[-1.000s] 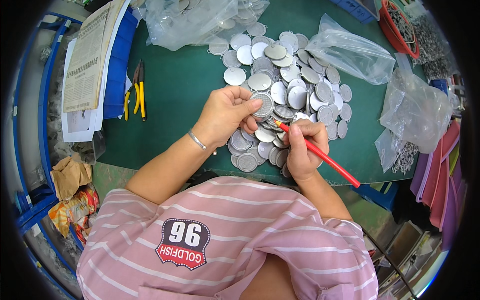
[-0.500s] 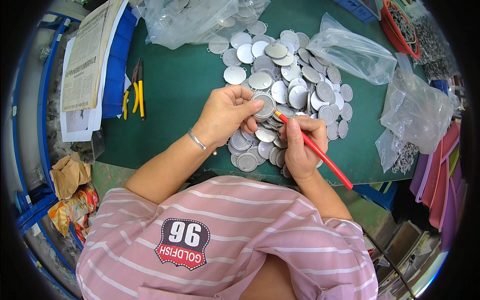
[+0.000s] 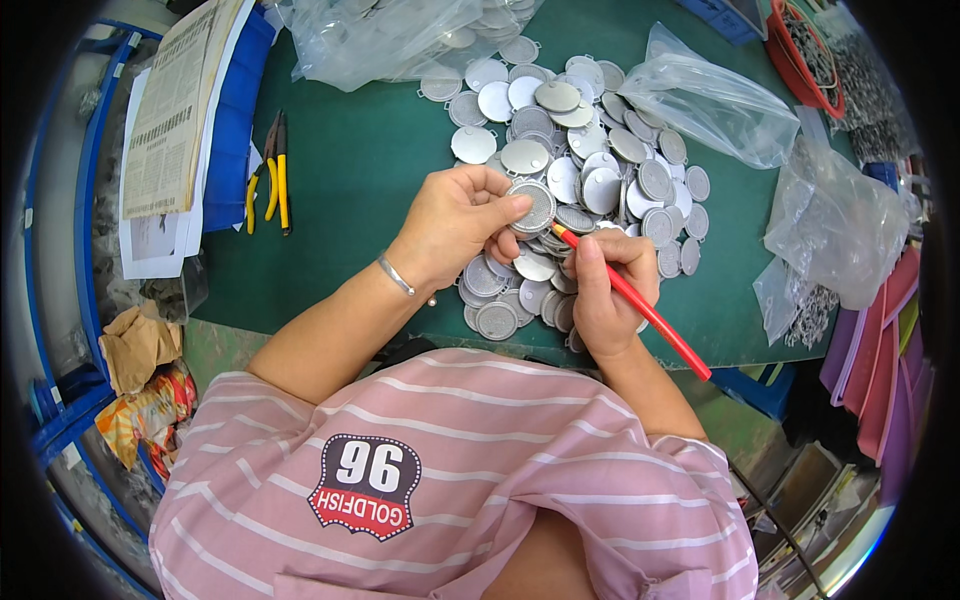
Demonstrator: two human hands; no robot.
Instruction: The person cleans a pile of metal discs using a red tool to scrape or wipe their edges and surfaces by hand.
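Over green tabletop (image 3: 350, 150), left fingers (image 3: 517, 206) pinch a disc (image 3: 539, 208) by its left edge, right fingers (image 3: 592, 264) a pencil (image 3: 652, 318).

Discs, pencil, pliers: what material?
Discs: probably metal, silver-grey, some smooth with a sheen, some textured. Pencil: likely painted wood, glossy red, tan cone at the tip. Pliers: dark head looks like steel; yellow grips, plastic or rubber, unclear.

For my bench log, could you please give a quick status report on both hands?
Left hand pinching round grey disc. Right hand holding red pencil, tip by disc's rim, contact unclear. Loose discs piled close by, none over the held one.
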